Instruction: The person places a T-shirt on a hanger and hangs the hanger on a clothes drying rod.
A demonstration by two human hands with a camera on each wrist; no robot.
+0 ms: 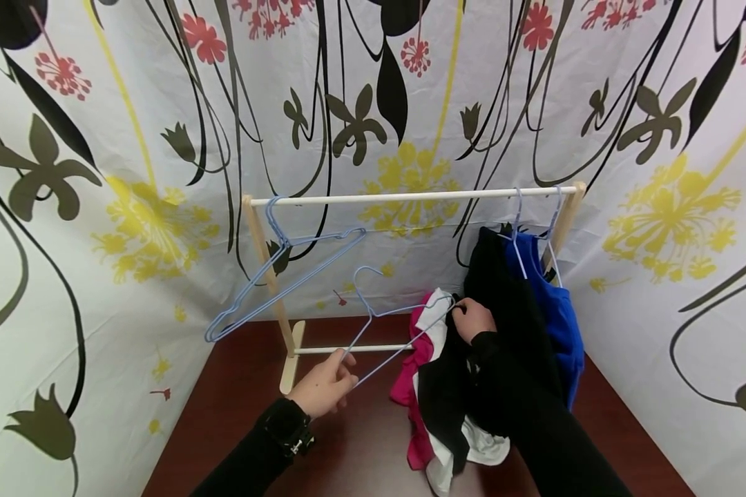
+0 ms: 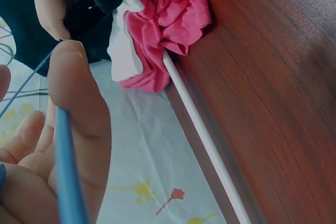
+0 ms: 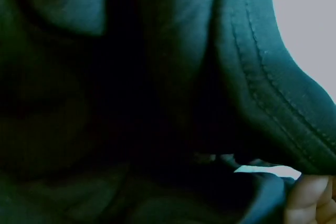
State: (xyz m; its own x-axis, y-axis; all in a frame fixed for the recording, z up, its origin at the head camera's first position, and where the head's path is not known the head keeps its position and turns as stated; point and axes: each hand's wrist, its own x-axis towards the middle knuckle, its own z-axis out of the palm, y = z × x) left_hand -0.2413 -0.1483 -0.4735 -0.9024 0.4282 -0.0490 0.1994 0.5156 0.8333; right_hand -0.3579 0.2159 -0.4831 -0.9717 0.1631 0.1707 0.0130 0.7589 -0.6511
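My left hand (image 1: pixel 324 384) holds the left end of a light blue wire hanger (image 1: pixel 371 315), whose hook points up. Close by in the left wrist view, the hanger's wire (image 2: pixel 68 166) runs along the finger (image 2: pixel 79 87). At the hanger's other end, my right hand (image 1: pixel 474 319) pinches the edge of a black garment (image 1: pixel 438 397). How far the hanger's tip reaches into the cloth is hard to tell. Stitched dark cloth (image 3: pixel 257 77) fills most of the right wrist view, with fingertips (image 3: pixel 310 198) at its lower edge.
Pink (image 1: pixel 404 390) and white (image 1: pixel 438 324) garments lie bunched beside the black one. Bare blue hangers (image 1: pixel 286 241) hang at the left of a wooden rack's rail (image 1: pixel 385 198). Black (image 1: pixel 503 304) and blue (image 1: pixel 562 331) clothes hang at its right. Patterned fabric surrounds the dark table (image 1: pixel 224 414).
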